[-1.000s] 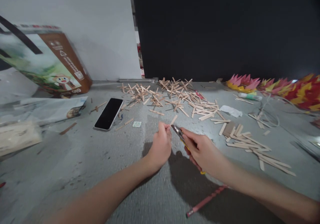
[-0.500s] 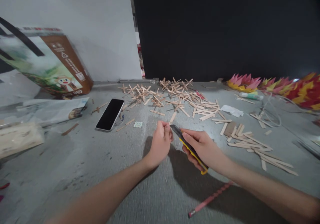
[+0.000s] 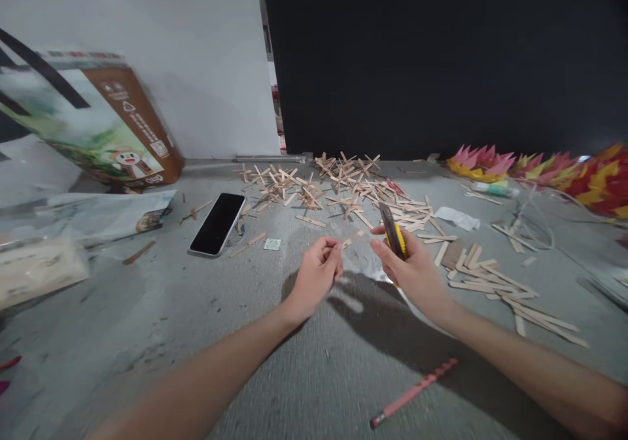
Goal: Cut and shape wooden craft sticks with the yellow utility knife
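Between the fingertips of my left hand [image 3: 318, 271] is a small wooden craft stick [image 3: 352, 238], its free end pointing up and right. My right hand [image 3: 417, 273] is wrapped round a black and yellow utility knife [image 3: 394, 232], which now stands nearly upright, away from the stick. Whether its blade is out I cannot tell. Behind both hands lies a pile of craft sticks joined in crosses [image 3: 279, 185]. Loose craft sticks [image 3: 490, 280] are scattered to the right of my right hand. A pink pencil [image 3: 415, 393] lies in front of me.
A phone [image 3: 217, 224] lies left of my hands, near a small pale square packet [image 3: 272, 244]. A printed bag [image 3: 112, 126] stands at the far left. Pink, yellow and red folded paper pieces [image 3: 549, 169], a glue tube [image 3: 495, 189] and a cable [image 3: 532, 218] are at the right.
My right hand has turned the knife upright and drawn it away to the right from the stick. The stick in my left hand has tipped toward the right.
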{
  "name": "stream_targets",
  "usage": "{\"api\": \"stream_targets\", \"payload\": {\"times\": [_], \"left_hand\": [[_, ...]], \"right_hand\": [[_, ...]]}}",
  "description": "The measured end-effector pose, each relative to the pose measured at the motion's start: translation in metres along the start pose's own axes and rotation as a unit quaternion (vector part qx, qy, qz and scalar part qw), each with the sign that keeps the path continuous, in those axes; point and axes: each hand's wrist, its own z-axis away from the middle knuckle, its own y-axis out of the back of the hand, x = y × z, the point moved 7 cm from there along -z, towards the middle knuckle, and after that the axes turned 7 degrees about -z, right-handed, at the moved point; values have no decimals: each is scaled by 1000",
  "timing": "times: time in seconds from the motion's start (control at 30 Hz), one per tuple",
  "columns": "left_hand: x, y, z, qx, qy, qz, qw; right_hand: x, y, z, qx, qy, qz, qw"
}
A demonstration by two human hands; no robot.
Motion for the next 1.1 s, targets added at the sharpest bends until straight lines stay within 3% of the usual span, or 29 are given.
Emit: {"api": "stream_targets", "payload": {"times": [0.23, 0.7, 0.87, 1.0, 1.1], "left_hand": [[5, -7, 5, -55, 5, -56, 997], [5, -10, 7, -71, 44, -47, 995], [-1, -6, 1, -46, 38, 2, 998], [-9, 9, -8, 46, 22, 101, 994], [-13, 15, -10, 82, 32, 128, 988]], "right_hand": [[19, 4, -13, -8, -47, 85, 995], [22, 2, -4, 21, -41, 38, 998], [27, 3, -3, 37, -45, 12, 998], [31, 3, -1, 53, -69, -53, 995], [27, 2, 0, 58, -70, -84, 992]]}}
